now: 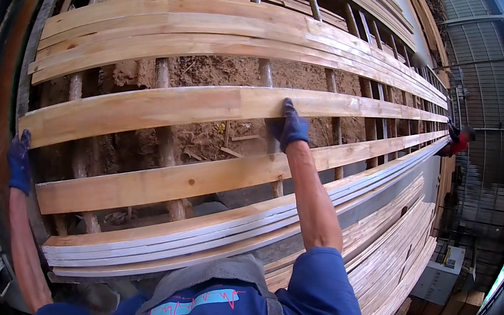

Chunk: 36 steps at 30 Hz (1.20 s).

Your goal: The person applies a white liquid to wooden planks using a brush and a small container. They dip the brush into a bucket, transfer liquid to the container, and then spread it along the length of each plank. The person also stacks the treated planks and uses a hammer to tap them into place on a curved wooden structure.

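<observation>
A long pale wooden plank [161,109] lies across a row of metal rollers. At its left end, my left hand [19,161] in a blue glove closes on the corner. My right hand [291,129], gloved alike, grips the near edge around the middle, with a finger on the upper face and the others partly hidden. Nearer me, another single plank [162,184] rests on the rollers. A stack of boards with whitish edges [180,235] is right in front of my body. Beyond the held plank, several planks [187,25] lie close together.
Metal rollers [168,147] span the frame above brown sawdust and scraps [202,140]. Rough boards [377,243] are piled at the right. A person in red [458,143] stands at the planks' far end. A grey metal box [439,274] stands at the right.
</observation>
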Each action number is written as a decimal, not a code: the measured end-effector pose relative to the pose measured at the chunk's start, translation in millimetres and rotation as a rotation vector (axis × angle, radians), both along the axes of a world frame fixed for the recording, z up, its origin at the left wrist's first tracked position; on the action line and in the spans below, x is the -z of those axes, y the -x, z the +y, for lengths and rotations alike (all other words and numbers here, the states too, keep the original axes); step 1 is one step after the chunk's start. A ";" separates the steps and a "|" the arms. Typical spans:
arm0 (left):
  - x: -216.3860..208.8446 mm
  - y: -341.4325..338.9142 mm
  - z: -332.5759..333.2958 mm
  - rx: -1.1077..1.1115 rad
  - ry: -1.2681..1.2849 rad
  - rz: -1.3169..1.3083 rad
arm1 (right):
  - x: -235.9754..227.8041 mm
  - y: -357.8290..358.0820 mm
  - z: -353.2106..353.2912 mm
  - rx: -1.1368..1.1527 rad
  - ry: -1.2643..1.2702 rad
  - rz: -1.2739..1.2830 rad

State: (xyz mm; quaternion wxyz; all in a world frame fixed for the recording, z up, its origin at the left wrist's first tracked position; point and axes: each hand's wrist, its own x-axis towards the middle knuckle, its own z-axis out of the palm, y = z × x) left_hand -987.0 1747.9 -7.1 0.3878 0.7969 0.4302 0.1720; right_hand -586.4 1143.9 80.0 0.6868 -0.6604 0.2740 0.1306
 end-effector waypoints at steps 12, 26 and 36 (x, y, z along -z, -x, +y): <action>59.4 -59.0 187.0 0.716 -0.824 0.131 | 8.4 -77.4 70.3 0.096 -0.121 -0.094; 55.2 64.3 155.5 0.490 -0.579 0.447 | -6.4 -2.4 12.3 0.082 -0.249 -0.176; -19.0 108.5 19.8 0.225 0.112 0.018 | -15.7 61.4 -45.7 0.004 0.090 0.030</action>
